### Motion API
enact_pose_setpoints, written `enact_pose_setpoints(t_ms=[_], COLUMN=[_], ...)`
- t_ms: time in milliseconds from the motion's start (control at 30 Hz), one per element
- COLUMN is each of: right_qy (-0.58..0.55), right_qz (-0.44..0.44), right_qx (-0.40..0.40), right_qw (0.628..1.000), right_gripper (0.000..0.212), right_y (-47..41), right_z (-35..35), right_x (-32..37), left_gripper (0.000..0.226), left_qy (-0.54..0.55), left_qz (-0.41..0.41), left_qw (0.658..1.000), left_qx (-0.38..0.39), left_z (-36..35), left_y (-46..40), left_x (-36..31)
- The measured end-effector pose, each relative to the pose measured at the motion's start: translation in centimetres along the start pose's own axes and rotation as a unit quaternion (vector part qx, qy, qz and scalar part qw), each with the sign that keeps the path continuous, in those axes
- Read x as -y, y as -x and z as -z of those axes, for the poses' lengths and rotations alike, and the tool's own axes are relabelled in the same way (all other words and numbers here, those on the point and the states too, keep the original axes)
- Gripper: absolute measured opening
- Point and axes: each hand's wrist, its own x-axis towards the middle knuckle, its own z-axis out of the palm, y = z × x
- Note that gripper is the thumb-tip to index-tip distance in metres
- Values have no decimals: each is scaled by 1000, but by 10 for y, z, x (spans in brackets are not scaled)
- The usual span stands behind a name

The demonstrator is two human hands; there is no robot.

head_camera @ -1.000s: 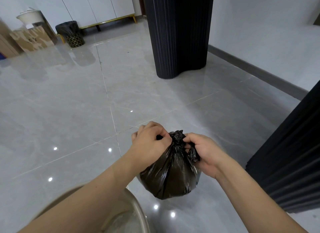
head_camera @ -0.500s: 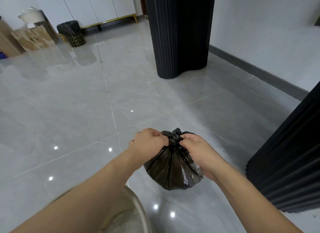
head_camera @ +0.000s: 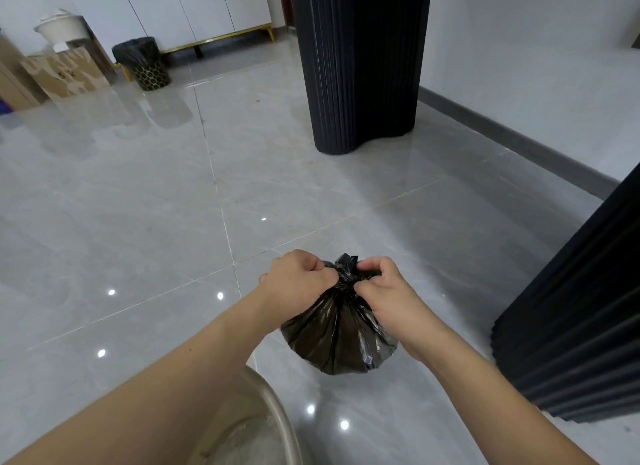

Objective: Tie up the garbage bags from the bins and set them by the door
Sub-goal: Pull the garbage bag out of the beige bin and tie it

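A small black garbage bag, round and full, hangs in the air in front of me, above the grey tiled floor. Its neck is gathered into a tight twist at the top. My left hand grips the neck from the left and my right hand pinches it from the right, fingers closed on the plastic. Below my left forearm is the rim of a beige bin. Far back on the left stands a second bin lined with a black bag.
A fluted black column rises ahead at centre, and another black fluted panel stands close on my right. Cardboard boxes with a white tub on top sit at the far left. A grey skirting board runs along the right wall.
My hands have drawn closer together at the bag's neck, and the loose top has been pulled into a tighter bunch. The bag has risen slightly.
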Motion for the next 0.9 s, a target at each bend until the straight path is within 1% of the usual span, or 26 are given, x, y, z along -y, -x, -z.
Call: enact_pose_setpoints(t_ms=[67, 167, 200, 300, 367, 433, 467, 567, 600, 667, 733, 767, 833, 900], right_qy=[-2, 2, -11, -97, -124, -124, -123, -128, -125, -102, -64, -38, 5, 12], right_qz=[3, -8, -18, -61, -76, -80, -79, -65, -60, -46, -29, -20, -8, -16], right_qx=[7, 21, 25, 20, 7, 7, 9, 9, 7, -2, -18, -22, -12, -4], right_qw=[1000, 1000, 999, 993, 989, 989, 989, 990, 990, 994, 997, 999, 1000, 1000], right_gripper=[29, 23, 21, 17, 12, 14, 16, 20, 19, 16, 20, 19, 14, 18], right_y=[0, 2, 3, 1, -2, -2, -1, 1, 1, -1, -2, -3, -3, -3], right_z=[0, 0, -1, 1, 4, 4, 3, 0, -1, -2, -2, -2, -3, -2], right_x=[0, 5, 6, 5, 3, 3, 4, 6, 6, 4, 2, 1, 1, 0], left_gripper=[25, 25, 25, 26, 34, 44, 42, 21, 17, 18, 18, 16, 14, 17], left_qy=[-6, -17, -19, -11, 2, 3, -2, 26, 46, 83, 113, 124, 139, 138], left_qz=[-18, -41, -44, -41, -33, -17, -13, 9, 20, 46, 73, 87, 113, 117], left_qw=[1000, 999, 999, 999, 999, 1000, 1000, 1000, 999, 996, 991, 988, 984, 983], left_qx=[-4, -17, -22, -33, -23, -4, 1, 1, 2, 7, 12, 12, 7, -6], left_z=[4, 3, 2, 0, 0, -1, -2, -5, -5, -3, 0, 1, 2, 0], left_y=[2, 2, 3, 7, 10, 12, 11, 6, 5, 4, 4, 4, 3, 1], left_x=[-2, 1, 1, 2, 2, 2, 3, 3, 2, -1, -6, -9, -9, -5])
